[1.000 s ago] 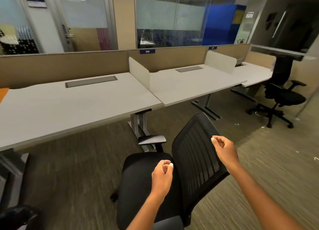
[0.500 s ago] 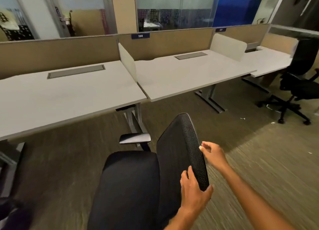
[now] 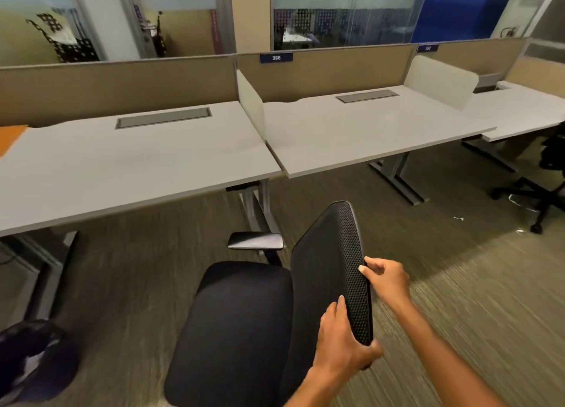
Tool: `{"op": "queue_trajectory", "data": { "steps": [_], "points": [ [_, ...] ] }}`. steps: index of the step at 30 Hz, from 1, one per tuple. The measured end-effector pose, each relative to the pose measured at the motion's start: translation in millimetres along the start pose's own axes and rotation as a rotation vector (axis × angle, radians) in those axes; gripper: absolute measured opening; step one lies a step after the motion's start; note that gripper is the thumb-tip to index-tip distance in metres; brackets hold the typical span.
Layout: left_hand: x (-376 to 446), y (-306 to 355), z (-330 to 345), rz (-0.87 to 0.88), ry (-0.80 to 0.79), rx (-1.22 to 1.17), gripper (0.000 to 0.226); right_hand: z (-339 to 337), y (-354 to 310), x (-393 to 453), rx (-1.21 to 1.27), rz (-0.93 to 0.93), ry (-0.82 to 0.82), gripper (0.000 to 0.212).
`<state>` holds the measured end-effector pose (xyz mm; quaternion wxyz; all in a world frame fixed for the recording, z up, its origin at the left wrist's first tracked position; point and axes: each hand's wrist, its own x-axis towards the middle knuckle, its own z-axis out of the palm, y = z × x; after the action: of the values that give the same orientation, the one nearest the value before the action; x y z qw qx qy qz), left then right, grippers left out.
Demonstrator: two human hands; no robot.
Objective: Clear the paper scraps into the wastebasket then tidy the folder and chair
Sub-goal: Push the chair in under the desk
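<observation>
Black mesh-backed chair [image 3: 241,324]: on carpet in front of grey desk [image 3: 131,168], seat facing desk. Left hand [image 3: 342,345]: clamped on lower edge of backrest, thumb behind. Right hand [image 3: 386,279]: curled round backrest edge higher up. Orange folder [image 3: 10,137]: far left on desk
</observation>
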<state>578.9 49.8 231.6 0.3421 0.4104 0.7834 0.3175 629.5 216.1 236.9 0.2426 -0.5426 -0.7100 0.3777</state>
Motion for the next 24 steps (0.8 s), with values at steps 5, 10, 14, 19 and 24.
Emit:
{"op": "queue_trajectory", "data": {
  "steps": [5, 10, 14, 19, 24],
  "points": [
    [-10, -14, -28, 0.004, -0.023, 0.022, 0.106, 19, -7, -8, 0.019, -0.003, -0.001, 0.033],
    [-30, -40, -67, 0.042, -0.039, 0.025, 0.095, 45, -20, -30, 0.038, -0.026, 0.006, 0.033],
    [-46, -65, -104, 0.068, -0.092, 0.060, 0.097, 66, -32, -60, 0.068, -0.064, 0.013, 0.034],
    [-72, -102, -152, 0.031, -0.197, 0.091, 0.099, 81, -47, -98, -0.007, -0.121, -0.027, 0.031],
    [-99, -138, -194, -0.001, -0.332, 0.310, 0.097, 80, -53, -112, -0.209, -0.306, -0.090, 0.030]
  ]
}}
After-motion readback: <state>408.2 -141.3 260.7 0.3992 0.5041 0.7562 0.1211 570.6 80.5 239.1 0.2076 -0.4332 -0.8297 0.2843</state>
